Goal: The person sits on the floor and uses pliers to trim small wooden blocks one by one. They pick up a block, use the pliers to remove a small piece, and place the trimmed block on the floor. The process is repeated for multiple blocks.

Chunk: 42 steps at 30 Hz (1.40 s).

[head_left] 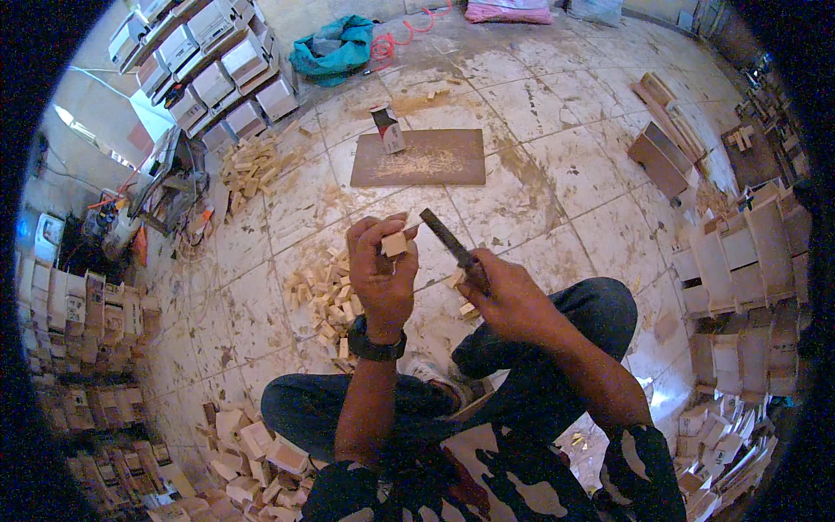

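Note:
My left hand [378,283], with a dark watch on its wrist, is closed around a small pale wooden block [395,245], raised in front of my crossed legs. My right hand [509,296] grips the lower end of a dark flat file [445,237]. The file slants up and leftward, its tip just right of the block and apparently apart from it. Below and left of my left hand, a heap of small wooden blocks [323,300] lies on the tiled floor. A few more blocks [467,306] show under my right hand, partly hidden by it.
Ahead lies a brown board [444,165] strewn with shavings, a small red-and-white carton [388,132] on it. Larger wood pieces [261,457] are piled at lower left, more blocks [248,170] at upper left. A teal sack [335,50] sits far off. Stacked wooden parts [735,261] line the right.

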{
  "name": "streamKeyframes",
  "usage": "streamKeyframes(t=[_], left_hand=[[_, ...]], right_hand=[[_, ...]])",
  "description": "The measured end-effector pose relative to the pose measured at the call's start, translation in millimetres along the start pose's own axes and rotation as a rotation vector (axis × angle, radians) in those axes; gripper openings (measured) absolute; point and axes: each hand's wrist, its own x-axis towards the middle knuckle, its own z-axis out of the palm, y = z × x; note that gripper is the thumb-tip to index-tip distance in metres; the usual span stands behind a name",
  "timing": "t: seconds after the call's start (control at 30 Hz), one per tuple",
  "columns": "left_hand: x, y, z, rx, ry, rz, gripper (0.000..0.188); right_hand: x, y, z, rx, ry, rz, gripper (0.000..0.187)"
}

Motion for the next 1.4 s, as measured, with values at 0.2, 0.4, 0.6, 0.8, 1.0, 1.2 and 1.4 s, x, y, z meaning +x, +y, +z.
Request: streamKeyframes(t=[0.2, 0.4, 0.6, 0.8, 1.0, 1.2, 1.4], left_hand=[[15, 19, -14, -0.725, -0.081, -0.550, 0.016], [23, 43, -32, -0.074, -0.359, -0.755, 0.027], [32, 69, -41, 0.225, -0.550, -0.782, 0.025], [4, 48, -42, 0.620, -0.413, -0.439, 0.026], [-10, -8, -43, 0.776, -0.441, -0.189, 0.026], [-11, 6, -43, 0.090, -0.204, -0.717, 0.025], [-8, 5, -55, 0.135, -0.297, -0.485, 0.025]], right_hand=[[1, 6, -8, -0.223, 0.161, -0.147, 0.034], [2, 12, -2, -0.229, 0.123, -0.250, 0.034], [0, 10, 3, -0.244, 0.140, -0.297, 0.029], [6, 11, 17, -0.472, 0.164, -0.197, 0.025], [24, 34, 44, -1.051, 0.371, -0.327, 0.021], [21, 33, 46, -0.981, 0.430, -0.396, 0.036], [16, 30, 27, -0.110, -0.123, -0.124, 0.044]])
